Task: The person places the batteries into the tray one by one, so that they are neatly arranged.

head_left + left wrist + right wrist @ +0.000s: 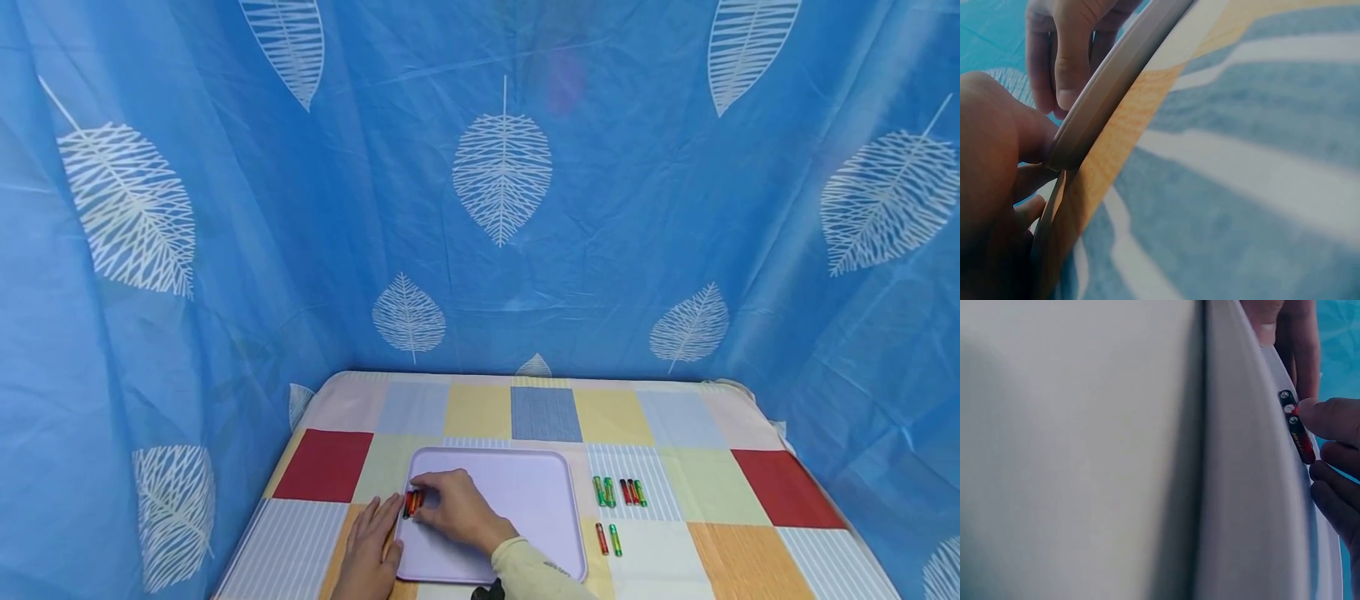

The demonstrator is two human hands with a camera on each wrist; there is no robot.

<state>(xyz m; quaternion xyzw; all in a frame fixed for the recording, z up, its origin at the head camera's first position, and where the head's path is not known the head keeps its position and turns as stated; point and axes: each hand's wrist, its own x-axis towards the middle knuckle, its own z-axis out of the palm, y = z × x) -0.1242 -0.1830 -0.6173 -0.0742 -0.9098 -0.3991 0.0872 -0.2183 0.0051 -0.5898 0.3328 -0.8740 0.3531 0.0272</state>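
Note:
A small row of red-and-black batteries (413,503) lies at the left edge of a pale lilac tray (517,500). My right hand (457,507) reaches across the tray and pinches the row between thumb and fingers. Round battery ends (1293,420) show beside the thumb in the right wrist view. Fairly straight fingers of my left hand (371,546) lie along the outside of the tray's left rim. Up close in the left wrist view, the left thumb touches the tray rim (1097,100).
Right of the tray, a row of green batteries (604,492) and red batteries (628,492) lies on the patchwork tablecloth (738,558). Nearer to me are one red battery (602,538) and one green battery (616,540). A blue leaf-print curtain (600,250) surrounds the table.

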